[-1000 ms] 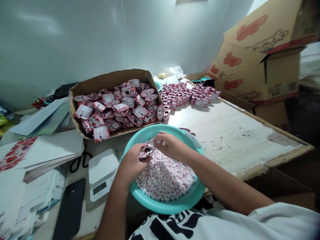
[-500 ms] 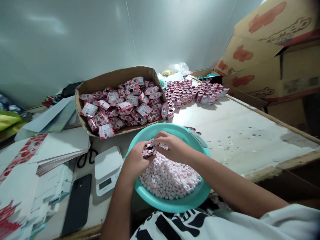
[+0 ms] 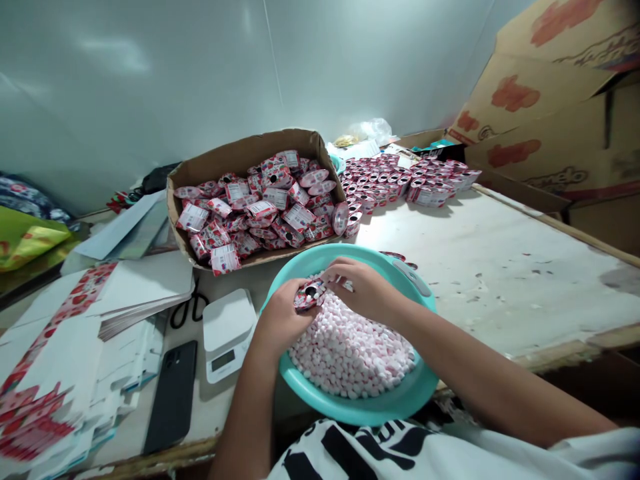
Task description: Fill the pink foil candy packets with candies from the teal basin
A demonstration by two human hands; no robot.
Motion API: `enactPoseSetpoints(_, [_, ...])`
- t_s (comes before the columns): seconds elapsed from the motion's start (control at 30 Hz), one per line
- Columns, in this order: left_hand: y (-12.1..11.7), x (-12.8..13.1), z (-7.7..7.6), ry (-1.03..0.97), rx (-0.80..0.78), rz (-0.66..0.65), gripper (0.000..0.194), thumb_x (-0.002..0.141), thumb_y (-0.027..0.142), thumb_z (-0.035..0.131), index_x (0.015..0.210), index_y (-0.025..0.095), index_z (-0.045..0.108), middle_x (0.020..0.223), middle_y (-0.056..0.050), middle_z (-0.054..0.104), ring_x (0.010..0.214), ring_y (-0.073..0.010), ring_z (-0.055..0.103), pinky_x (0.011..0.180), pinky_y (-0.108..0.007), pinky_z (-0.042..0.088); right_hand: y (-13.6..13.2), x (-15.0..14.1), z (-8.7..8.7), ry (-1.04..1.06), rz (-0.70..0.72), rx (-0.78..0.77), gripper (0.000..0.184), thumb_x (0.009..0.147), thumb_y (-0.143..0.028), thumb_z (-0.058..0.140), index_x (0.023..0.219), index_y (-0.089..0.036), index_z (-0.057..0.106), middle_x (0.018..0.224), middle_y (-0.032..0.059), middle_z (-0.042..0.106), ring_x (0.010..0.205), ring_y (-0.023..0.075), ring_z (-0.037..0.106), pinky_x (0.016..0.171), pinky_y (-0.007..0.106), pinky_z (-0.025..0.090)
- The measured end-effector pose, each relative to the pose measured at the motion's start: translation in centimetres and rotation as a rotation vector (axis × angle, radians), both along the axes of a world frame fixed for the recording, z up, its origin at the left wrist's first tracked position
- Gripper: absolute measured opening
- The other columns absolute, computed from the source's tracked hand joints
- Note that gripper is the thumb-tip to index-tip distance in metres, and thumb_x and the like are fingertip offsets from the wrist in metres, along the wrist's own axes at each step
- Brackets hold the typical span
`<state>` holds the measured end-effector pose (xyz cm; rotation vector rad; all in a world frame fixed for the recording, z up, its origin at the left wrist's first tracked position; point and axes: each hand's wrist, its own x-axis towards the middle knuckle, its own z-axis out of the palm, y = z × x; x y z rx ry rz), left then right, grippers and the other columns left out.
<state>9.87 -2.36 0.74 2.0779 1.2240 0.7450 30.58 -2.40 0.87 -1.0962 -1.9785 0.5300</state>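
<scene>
My left hand is closed around a small red and pink printed candy pack. A dark round opening in the pack faces up, with a few white pieces at it. Just right of the pack, my right hand has its fingers curled, and several small candies show in them. Both hands are over a turquoise basin. Inside it lies a heap of small pale pink and white candies.
Behind the basin, a cardboard box holds many printed packs. More packs stand in rows at the back. Left of the basin are a white scale, a phone, black scissors and flat printed cartons.
My right hand has drawn slightly back from the pack, so its dark opening shows more. Candies are now visible in my right fingers. The whole view has shifted a little.
</scene>
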Motion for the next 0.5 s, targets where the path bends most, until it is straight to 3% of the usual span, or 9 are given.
enactPoseSetpoints(0.5, [-0.04, -0.04, -0.18, 0.037, 0.003, -0.009, 0.039, 0.078, 0.02, 0.07, 0.116, 0.024, 0.063, 0.118, -0.003, 0.067, 0.11, -0.0215, 0.061, 0.097, -0.035, 0.048, -0.19, -0.42, -0.04, -0.091, 0.013, 0.048, 0.022, 0.086, -0.007, 0.054, 0.087, -0.018, 0.072, 0.091, 0.0065, 0.069, 0.079, 0.0162, 0.063, 0.07, 0.028, 0.05])
